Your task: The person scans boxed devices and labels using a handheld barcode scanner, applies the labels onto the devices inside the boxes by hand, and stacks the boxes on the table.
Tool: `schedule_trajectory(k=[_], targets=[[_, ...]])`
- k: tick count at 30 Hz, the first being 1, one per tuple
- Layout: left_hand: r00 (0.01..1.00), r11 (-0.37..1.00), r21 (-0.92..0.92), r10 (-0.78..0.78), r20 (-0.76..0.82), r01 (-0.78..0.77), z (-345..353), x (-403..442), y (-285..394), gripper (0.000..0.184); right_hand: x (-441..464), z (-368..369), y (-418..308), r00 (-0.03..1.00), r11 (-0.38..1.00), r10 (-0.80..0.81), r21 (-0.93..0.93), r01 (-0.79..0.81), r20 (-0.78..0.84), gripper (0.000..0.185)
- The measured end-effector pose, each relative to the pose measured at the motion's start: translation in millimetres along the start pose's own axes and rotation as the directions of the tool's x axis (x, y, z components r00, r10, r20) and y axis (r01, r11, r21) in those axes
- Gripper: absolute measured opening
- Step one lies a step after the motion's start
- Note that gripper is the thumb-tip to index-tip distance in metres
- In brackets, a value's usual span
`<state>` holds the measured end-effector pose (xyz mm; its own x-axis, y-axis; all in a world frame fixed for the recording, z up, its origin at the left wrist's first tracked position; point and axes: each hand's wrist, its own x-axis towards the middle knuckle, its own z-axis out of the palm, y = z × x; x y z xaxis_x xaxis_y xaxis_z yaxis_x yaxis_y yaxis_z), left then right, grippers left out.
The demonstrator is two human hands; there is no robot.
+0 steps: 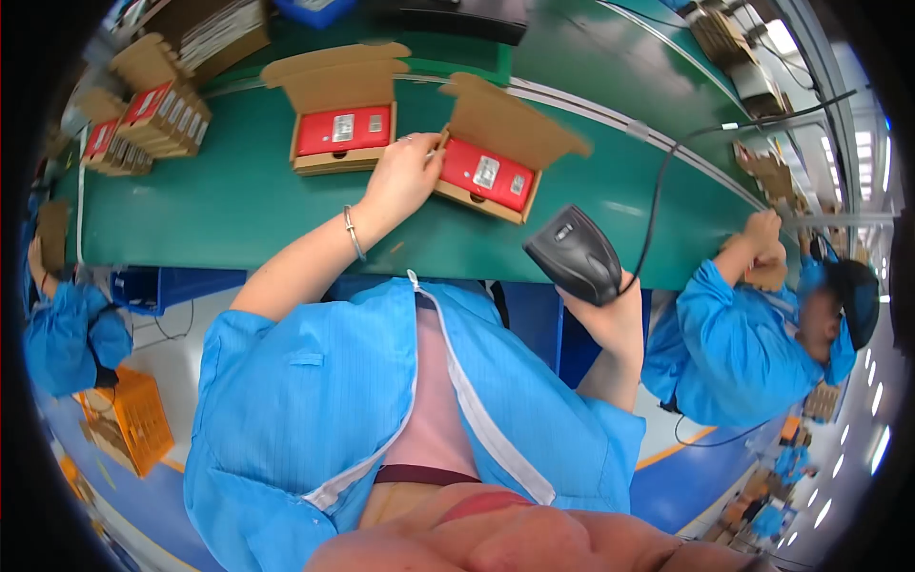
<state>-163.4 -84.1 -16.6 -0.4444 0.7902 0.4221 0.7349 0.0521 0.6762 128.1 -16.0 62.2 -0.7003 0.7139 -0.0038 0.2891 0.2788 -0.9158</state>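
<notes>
My right hand is wrapped around a black barcode scanner, held above the near edge of the green bench. The scanner's cable runs up and to the right. My left hand, with a bracelet at the wrist, grips the left side of an open cardboard box. A red package with pale labels lies in that box. To the left stands another open cardboard box, also with a red package inside. Both lids are tipped back.
Stacked cardboard boxes stand at the bench's left end. A black cable arches over the green bench. A co-worker in a blue smock sits at the right, another person at the left. An orange crate is on the floor.
</notes>
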Motion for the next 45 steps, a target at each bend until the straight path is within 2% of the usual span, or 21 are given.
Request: schedule_trajectory(k=[2, 4, 5, 6, 7, 8, 9, 11, 12, 15, 24, 28, 33, 35, 36, 37, 38, 39, 40, 42, 45], targets=[[0.999, 0.998, 0.035, 0.046, 0.011, -0.046, -0.2, 1.0, 0.6, 0.020, 13.7, 1.5, -3.5, 0.999, 0.994, -0.020, -0.105, 0.016, -0.034, 0.026], [1.000, 1.000, 0.006, -0.010, -0.010, 0.010, -13.7, -5.2, 10.6, 0.023, 29.0, 1.2, -7.9, 1.000, 0.979, 0.022, -0.204, -0.019, 0.014, 0.026], [0.982, 0.980, -0.085, -0.172, 0.079, 0.178, -22.4, -8.8, 9.8, 0.026, 41.5, 4.1, -3.1, 0.999, 0.978, -0.017, -0.208, 0.025, 0.038, 0.026], [0.915, 0.872, -0.292, -0.339, 0.220, 0.393, -32.1, -8.8, 13.3, 0.028, 50.9, 1.8, -3.1, 0.996, 0.971, 0.014, -0.238, 0.007, 0.086, 0.030], [0.806, 0.674, -0.445, -0.451, 0.384, 0.589, -40.7, -10.5, 12.2, 0.029, 60.6, 0.8, -4.5, 0.990, 0.963, 0.046, -0.268, -0.008, 0.136, 0.034], [0.763, 0.433, -0.628, -0.390, 0.516, 0.646, -44.0, -12.5, -2.9, 0.032, 70.4, 1.9, -6.1, 0.985, 0.963, -0.021, -0.261, 0.066, 0.172, 0.034], [0.759, 0.427, -0.628, -0.397, 0.516, 0.650, -47.3, -12.8, 0.8, 0.032, 79.4, 2.8, -5.1, 0.979, 0.954, -0.043, -0.282, 0.098, 0.197, 0.034], [0.680, 0.196, -0.667, -0.396, 0.617, 0.719, -56.8, -10.7, 13.6, 0.033, 93.1, 3.9, -10.6, 0.970, 0.938, -0.052, -0.323, 0.129, 0.237, 0.034], [0.680, 0.226, -0.646, -0.349, 0.645, 0.729, -57.3, -10.5, 10.5, 0.032, 98.2, 3.7, -14.1, 0.969, 0.938, -0.049, -0.322, 0.127, 0.241, 0.034], [0.660, 0.270, -0.604, -0.367, 0.655, 0.750, -55.5, -6.3, 16.3, 0.032, 106.0, 2.8, -18.1, 0.959, 0.916, 0.048, -0.395, 0.069, 0.278, 0.034], [0.632, 0.354, -0.525, -0.390, 0.669, 0.774, -48.6, -1.3, 17.6, 0.016, 106.1, 5.7, -25.6, 0.957, 0.933, 0.062, -0.358, 0.045, 0.282, 0.032], [0.613, 0.352, -0.504, -0.398, 0.682, 0.789, -48.4, -4.4, 15.7, 0.019, 108.4, 6.3, -24.6, 0.950, 0.923, 0.081, -0.382, 0.042, 0.301, 0.031], [0.610, 0.463, -0.440, -0.329, 0.721, 0.770, -46.2, -9.0, 20.0, 0.016, 100.5, 6.2, -24.5, 0.960, 0.919, 0.070, -0.392, 0.043, 0.270, 0.031], [0.620, 0.534, -0.402, -0.325, 0.714, 0.744, -44.4, -11.3, 32.2, 0.017, 88.7, 6.8, -24.4, 0.975, 0.950, 0.039, -0.310, 0.032, 0.220, 0.033], [0.624, 0.570, -0.389, -0.299, 0.722, 0.724, -42.2, -12.0, 39.7, 0.018, 83.4, 10.4, -21.0, 0.977, 0.975, -0.078, -0.191, 0.116, 0.197, 0.036], [0.637, 0.606, -0.388, -0.266, 0.723, 0.694, -39.4, -12.1, 48.5, 0.016, 77.7, 11.7, -20.7, 0.978, 0.980, -0.019, -0.188, 0.059, 0.207, 0.039], [0.613, 0.620, -0.363, -0.250, 0.749, 0.696, -33.3, -14.5, 53.7, 0.014, 73.3, 17.3, -19.4, 0.980, 0.988, -0.058, -0.130, 0.084, 0.192, 0.039], [0.587, 0.636, -0.334, -0.235, 0.775, 0.695, -26.8, -15.9, 59.3, 0.013, 69.6, 25.7, -23.0, 0.982, 0.995, -0.104, 0.015, 0.103, 0.158, 0.039], [0.572, 0.648, -0.329, -0.202, 0.795, 0.687, -22.3, -17.0, 65.5, 0.013, 64.2, 30.3, -33.3, 0.980, 0.988, -0.143, -0.032, 0.149, 0.139, 0.039], [0.558, 0.612, -0.318, -0.248, 0.792, 0.724, -18.3, -22.5, 75.0, 0.015, 59.7, 42.6, -28.8, 0.967, 0.990, -0.130, 0.082, 0.115, 0.220, 0.040], [0.556, 0.662, -0.295, -0.221, 0.801, 0.688, -14.4, -29.2, 65.8, 0.013, 55.8, 62.7, -21.7, 0.967, 0.974, -0.201, 0.133, 0.181, 0.157, 0.032]])
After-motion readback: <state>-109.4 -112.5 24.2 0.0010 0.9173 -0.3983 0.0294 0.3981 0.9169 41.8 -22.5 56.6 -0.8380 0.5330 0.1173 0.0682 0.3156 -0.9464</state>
